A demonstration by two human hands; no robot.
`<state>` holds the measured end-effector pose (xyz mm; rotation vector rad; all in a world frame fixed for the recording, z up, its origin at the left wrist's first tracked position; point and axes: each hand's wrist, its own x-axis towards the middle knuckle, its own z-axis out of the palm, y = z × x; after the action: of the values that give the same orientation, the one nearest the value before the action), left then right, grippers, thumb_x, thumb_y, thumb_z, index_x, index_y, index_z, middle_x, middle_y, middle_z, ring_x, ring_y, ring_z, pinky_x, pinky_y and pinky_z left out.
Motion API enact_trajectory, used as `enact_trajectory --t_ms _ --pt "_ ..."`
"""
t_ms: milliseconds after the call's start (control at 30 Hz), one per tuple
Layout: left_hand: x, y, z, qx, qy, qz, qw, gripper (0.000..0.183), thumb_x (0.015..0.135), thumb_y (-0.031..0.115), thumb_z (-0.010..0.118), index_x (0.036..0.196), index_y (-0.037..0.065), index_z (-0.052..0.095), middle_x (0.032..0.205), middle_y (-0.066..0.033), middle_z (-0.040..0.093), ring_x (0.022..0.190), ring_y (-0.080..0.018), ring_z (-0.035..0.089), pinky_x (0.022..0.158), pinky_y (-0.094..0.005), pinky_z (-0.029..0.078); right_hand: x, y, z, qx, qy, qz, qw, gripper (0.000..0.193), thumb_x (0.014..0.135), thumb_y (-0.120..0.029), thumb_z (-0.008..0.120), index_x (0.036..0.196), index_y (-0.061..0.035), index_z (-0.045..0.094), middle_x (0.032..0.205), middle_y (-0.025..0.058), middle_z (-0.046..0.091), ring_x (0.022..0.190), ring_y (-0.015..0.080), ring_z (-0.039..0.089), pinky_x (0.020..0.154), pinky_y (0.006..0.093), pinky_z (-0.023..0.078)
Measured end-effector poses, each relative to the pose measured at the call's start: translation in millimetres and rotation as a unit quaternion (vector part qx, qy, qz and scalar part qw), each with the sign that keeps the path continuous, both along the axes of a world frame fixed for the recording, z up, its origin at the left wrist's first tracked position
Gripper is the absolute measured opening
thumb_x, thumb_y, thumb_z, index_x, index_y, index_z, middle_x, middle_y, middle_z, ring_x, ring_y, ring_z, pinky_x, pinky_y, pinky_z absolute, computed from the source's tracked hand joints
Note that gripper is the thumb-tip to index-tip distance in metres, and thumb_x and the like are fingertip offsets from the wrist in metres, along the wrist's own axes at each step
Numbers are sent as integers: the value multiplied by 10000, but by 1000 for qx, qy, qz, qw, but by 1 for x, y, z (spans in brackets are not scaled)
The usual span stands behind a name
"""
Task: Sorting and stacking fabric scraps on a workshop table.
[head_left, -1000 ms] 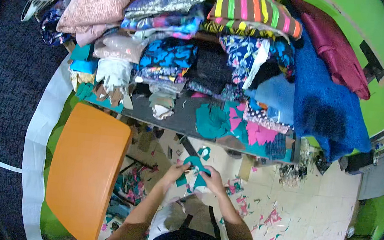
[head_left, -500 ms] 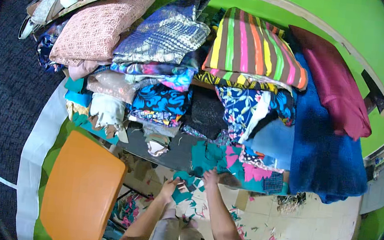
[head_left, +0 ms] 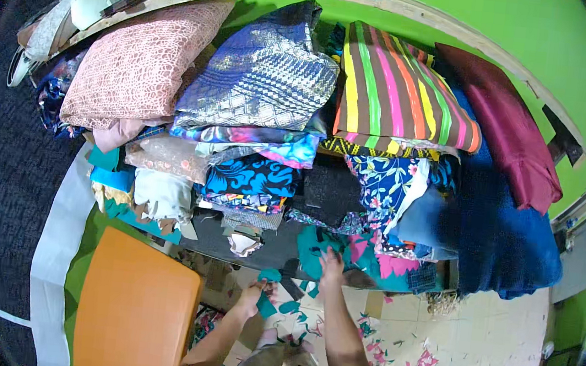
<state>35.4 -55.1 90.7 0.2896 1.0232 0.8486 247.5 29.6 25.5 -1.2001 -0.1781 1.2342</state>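
Note:
My left hand [head_left: 251, 297] is closed on a teal fabric piece [head_left: 270, 275] in front of the dark table edge. Part of the cloth sticks up past the fingers and part hangs below them. My right hand [head_left: 330, 267] reaches over the table's front edge, fingers stretched out, at a heap of teal fabric [head_left: 311, 251]. Whether the fingertips press on that heap is hard to make out. Between the hands, beyond the edge, shows a small dark strip [head_left: 291, 288]. Pink scraps [head_left: 395, 267] lie to the right of the heap.
Folded fabrics are stacked along the table [head_left: 275, 252], among them a striped cloth [head_left: 403, 87] and a pink patterned one [head_left: 137, 66]. A blue cloth [head_left: 508, 241] hangs over the right end. An orange chair [head_left: 137, 302] stands at the left. Offcuts litter the tiled floor [head_left: 477, 338].
My right hand has moved from the table edge farther in over the teal heap, its fingers spreading. My left hand still holds teal cloth, now bunched smaller. The view has shifted slightly.

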Motion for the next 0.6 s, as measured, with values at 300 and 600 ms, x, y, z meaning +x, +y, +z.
enact_trajectory --t_ms 300,600 --pt "-8 17 14 19 -177 20 984 209 898 219 373 832 48 475 703 -29 506 601 -153 493 570 -296 446 20 -20 61 16 2 -28 999 343 767 -74 562 1074 -123 418 868 30 496 652 167 472 715 359 471" --pt "-3 18 24 7 -110 -1 994 272 922 239 309 841 31 464 718 -51 487 612 -172 474 569 -286 420 47 -46 37 54 35 162 985 264 782 -97 546 1036 -65 480 793 71 587 578 181 527 563 257 453"
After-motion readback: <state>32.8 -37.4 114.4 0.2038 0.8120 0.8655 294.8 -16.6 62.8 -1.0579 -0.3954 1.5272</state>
